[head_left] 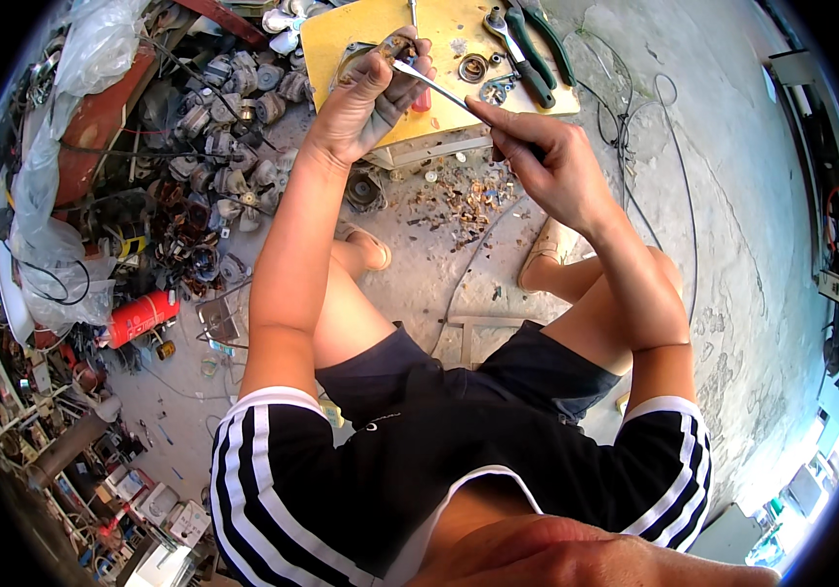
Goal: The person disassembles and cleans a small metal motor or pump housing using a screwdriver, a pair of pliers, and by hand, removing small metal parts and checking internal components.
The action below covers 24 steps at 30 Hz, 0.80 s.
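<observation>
My left hand is raised over the near edge of a yellow work board, its fingers curled around a small brownish, dirty part whose kind I cannot make out. My right hand grips a screwdriver, its handle mostly hidden in the fist. The long metal shaft points up and left, its tip at the part in my left hand. Behind the left hand, a round metal housing lies partly covered. A red screwdriver handle shows just below the fingers.
On the yellow board lie a ratchet wrench, green-handled pliers and a round metal ring. Small scraps litter the floor below. Heaped motor parts and a red cylinder are at left; black cables trail at right.
</observation>
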Tool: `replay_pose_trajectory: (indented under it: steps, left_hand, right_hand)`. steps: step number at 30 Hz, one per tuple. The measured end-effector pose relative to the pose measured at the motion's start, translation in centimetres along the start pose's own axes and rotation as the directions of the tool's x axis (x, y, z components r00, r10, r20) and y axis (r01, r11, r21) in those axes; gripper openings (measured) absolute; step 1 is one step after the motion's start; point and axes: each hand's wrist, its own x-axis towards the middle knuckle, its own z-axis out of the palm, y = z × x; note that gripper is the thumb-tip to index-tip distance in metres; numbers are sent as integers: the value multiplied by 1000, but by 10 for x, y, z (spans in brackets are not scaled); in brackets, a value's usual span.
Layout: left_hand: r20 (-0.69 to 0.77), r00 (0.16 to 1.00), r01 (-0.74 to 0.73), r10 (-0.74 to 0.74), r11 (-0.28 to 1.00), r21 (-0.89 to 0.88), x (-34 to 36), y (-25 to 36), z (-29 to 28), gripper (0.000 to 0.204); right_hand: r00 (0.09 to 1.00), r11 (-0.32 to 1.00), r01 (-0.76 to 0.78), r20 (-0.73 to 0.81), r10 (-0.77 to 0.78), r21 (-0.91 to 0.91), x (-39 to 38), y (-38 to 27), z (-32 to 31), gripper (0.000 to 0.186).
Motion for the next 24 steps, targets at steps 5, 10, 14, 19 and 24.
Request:
replay_pose_trajectory:
  steps: [5,10,14,19,24]
  left_hand:
    - [0,1000,23,-23,998,51,-1,-3,-8,58]
    - [-20,994,108,-109,994,-26,-3,-4,-7,66]
    - [-58,989,123,-134,978,-167,-4,-13,-10,68]
    - [-39,988,135,-148,961,-241,-3,-13,-13,65]
    - [-57,993,79,-99,955,-286,-5,-20,2,58]
  right_hand:
    - [1000,1000,13,24,-13,5,0,1,-5,39]
    - [1000,1000,4,-1,-4,25,-2,4,1,40]
    - [999,1000,-14,-32,13,-18,-3,3,8,42]
    - [995,998,55,-76,-58,-44,-3,6,13,44]
    - [997,990,-70,-18,73,124,-1,4,16,45]
